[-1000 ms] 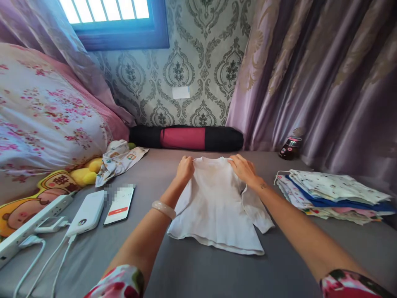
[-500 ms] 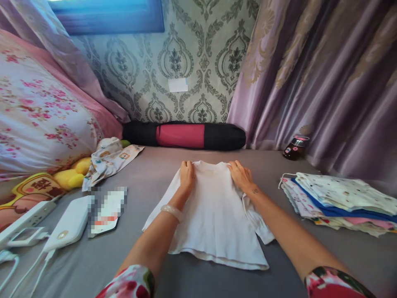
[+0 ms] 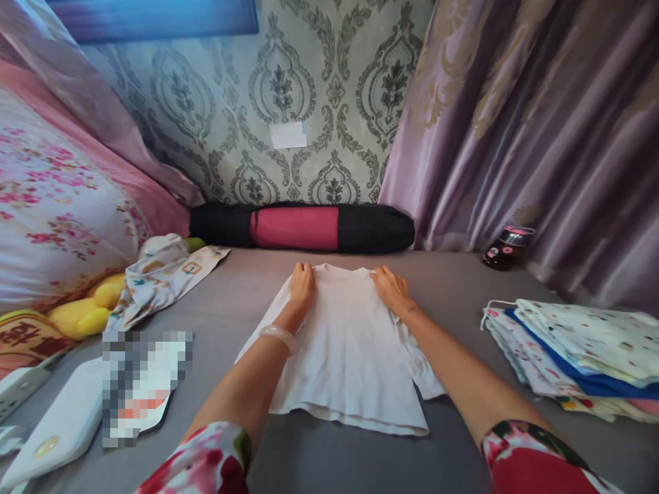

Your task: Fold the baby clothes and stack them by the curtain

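A white long-sleeved shirt [image 3: 350, 343] lies spread on the grey bed sheet, its neckline toward the wall and its hem toward me. My left hand [image 3: 303, 285] grips the shirt's left shoulder, fingers closed on the cloth. At the other shoulder, my right hand [image 3: 390, 288] pinches the fabric beside the collar. Both fingertips are partly hidden by the hands. The left sleeve runs out under my left forearm, and the right sleeve lies bent beneath my right forearm.
To the right sits a stack of folded clothes [image 3: 581, 350], with a dark jar [image 3: 507, 248] behind it. A black and red roll [image 3: 293, 226] lies along the wall. On the left are a crumpled printed cloth [image 3: 159, 281], a phone [image 3: 149, 391], a white power bank [image 3: 62, 418] and a power strip [image 3: 25, 387].
The view has shifted a little and come closer. Both hands keep hold of the shirt's shoulders, and the shirt has moved slightly left in view with them.
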Demonstrator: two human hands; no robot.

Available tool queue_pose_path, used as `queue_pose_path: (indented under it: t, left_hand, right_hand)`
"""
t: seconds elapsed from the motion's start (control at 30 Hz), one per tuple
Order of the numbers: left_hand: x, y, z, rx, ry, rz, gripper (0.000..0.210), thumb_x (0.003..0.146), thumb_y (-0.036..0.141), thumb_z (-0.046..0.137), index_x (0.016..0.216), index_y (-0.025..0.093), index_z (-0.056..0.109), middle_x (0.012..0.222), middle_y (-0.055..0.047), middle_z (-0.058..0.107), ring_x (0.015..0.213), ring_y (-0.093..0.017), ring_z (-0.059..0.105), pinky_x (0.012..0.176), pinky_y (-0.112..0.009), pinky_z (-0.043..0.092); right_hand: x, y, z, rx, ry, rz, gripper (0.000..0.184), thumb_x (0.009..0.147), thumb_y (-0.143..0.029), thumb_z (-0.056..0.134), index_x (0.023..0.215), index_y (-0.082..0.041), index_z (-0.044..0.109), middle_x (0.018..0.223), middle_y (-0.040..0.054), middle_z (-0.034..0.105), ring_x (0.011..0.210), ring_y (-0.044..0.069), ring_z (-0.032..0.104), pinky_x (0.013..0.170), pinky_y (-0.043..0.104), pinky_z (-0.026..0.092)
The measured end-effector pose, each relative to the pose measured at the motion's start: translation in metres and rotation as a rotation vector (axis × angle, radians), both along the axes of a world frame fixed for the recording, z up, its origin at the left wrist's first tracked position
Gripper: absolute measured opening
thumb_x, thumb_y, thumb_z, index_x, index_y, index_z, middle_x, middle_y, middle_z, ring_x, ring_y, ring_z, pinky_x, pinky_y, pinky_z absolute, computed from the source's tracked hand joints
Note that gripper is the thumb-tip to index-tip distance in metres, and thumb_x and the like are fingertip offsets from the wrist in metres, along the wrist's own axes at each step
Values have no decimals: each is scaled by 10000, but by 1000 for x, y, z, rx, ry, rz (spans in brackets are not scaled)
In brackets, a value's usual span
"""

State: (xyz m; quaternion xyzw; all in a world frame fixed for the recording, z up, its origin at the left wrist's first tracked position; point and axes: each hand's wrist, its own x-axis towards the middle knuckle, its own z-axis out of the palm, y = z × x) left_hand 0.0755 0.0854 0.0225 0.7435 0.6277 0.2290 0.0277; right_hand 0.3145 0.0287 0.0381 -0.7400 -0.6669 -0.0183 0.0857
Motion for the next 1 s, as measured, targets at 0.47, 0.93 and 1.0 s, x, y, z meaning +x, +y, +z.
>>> queue_pose_path:
  t: [0.47, 0.93, 1.0]
  left_hand:
    - [1, 43, -12, -139, -2, -59, 352, 910, 342, 463, 1130, 119, 624, 1100, -178, 626, 1083, -263, 579, 968, -362, 414]
    - [13, 48, -8, -252, -61, 137, 444, 843, 461, 560, 1106, 109, 625, 1184, -217, 600, 1095, -302, 594, 901, -340, 435]
    - [7, 47, -6, -240, -108, 121, 427, 835, 420, 585, 1131, 112, 605, 1215, -209, 576, 1100, -277, 590, 918, -327, 433]
  right_hand:
    - [6, 35, -13, -1, 73, 85, 336, 996, -347, 349, 1173, -192, 589, 1226, 106, 605, 1137, 225, 548, 892, 302, 394]
    - [-4, 43, -23, 40, 93, -61, 381, 966, -410, 421, 1116, -132, 634, 1176, 160, 620, 1130, 253, 547, 932, 317, 388]
    - [2, 45, -22, 6, 151, -44, 367, 954, -397, 450, 1131, -131, 631, 1177, 150, 624, 1125, 236, 557, 934, 297, 393]
